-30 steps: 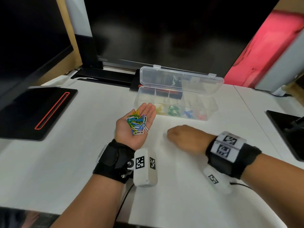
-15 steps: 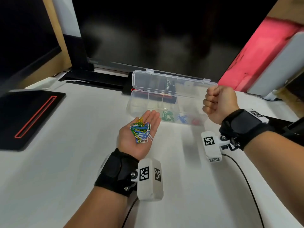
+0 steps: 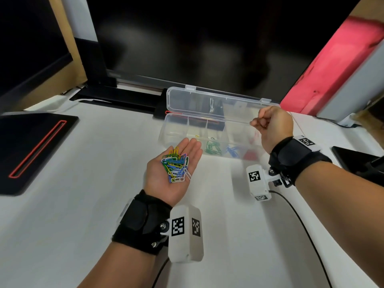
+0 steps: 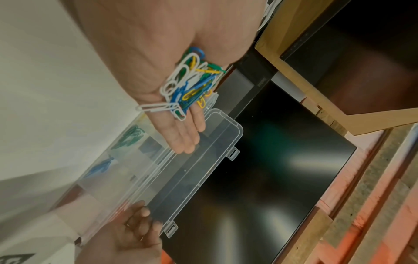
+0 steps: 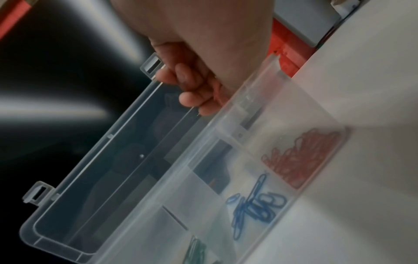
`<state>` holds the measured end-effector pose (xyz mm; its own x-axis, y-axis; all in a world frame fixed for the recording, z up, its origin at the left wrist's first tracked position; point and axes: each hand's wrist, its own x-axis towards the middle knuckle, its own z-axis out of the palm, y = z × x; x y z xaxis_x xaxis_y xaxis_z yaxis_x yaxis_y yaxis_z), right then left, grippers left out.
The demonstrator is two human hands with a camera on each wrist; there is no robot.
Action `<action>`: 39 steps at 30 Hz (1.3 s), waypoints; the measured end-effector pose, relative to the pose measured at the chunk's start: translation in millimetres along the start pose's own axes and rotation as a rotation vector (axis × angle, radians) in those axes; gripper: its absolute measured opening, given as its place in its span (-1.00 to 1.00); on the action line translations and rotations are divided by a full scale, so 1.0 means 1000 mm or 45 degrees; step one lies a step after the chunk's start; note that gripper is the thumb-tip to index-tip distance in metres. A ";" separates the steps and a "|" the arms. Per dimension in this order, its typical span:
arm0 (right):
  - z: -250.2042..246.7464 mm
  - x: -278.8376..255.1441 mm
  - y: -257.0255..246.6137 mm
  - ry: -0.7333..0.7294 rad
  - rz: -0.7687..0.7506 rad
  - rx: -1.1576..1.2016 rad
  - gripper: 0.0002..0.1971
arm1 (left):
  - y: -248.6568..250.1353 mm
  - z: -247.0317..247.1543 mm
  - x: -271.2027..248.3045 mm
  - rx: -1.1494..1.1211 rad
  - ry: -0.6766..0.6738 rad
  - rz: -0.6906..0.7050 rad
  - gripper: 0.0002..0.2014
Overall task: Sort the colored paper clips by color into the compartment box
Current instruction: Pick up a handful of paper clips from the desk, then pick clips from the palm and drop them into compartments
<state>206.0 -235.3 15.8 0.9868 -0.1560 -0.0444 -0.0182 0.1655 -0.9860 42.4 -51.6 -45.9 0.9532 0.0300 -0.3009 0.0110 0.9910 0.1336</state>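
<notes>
My left hand (image 3: 158, 175) lies palm up and flat over the white table, carrying a pile of mixed paper clips (image 3: 176, 166) in green, blue, yellow and white. The same pile (image 4: 190, 84) shows in the left wrist view. Just beyond it stands the clear compartment box (image 3: 172, 129) with its lid (image 3: 218, 104) up. The box holds green clips (image 3: 213, 147), blue clips (image 3: 233, 151) and red clips (image 3: 250, 155) in separate compartments. My right hand (image 3: 270, 125) hovers over the box's right end, fingers curled (image 5: 192, 100), pinching what looks like a thin red clip.
A black pad with a red slot (image 3: 35, 148) lies at the left. A dark monitor (image 3: 207, 38) stands behind the box. At the right edge sits a black device (image 3: 357, 161), and a cable (image 3: 301, 225) trails from the right wrist across the table.
My right hand has risen off the table and moved back and right to hover over the box's right end. The left hand has kept the clip pile in place.
</notes>
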 end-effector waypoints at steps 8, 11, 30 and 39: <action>0.002 -0.011 -0.008 -0.096 -0.072 -0.203 -0.86 | 0.001 0.006 -0.006 -0.009 0.015 0.015 -0.62; 0.016 -0.038 -0.018 -0.303 -0.239 -0.439 -0.80 | 0.003 0.006 -0.006 -0.040 0.005 0.011 -0.62; 0.054 -0.145 0.007 -1.133 -0.430 -1.366 -0.74 | 0.010 0.003 -0.007 -0.185 -0.042 0.185 -0.60; 0.046 -0.137 -0.006 -0.910 0.343 -0.431 -0.73 | 0.012 0.004 -0.011 -0.255 -0.066 0.123 -0.62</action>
<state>78.5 -170.1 35.0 0.8043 0.5210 -0.2858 -0.2033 -0.2108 -0.9562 33.0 -40.6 -37.6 0.9613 0.1241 -0.2461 -0.1361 0.9902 -0.0324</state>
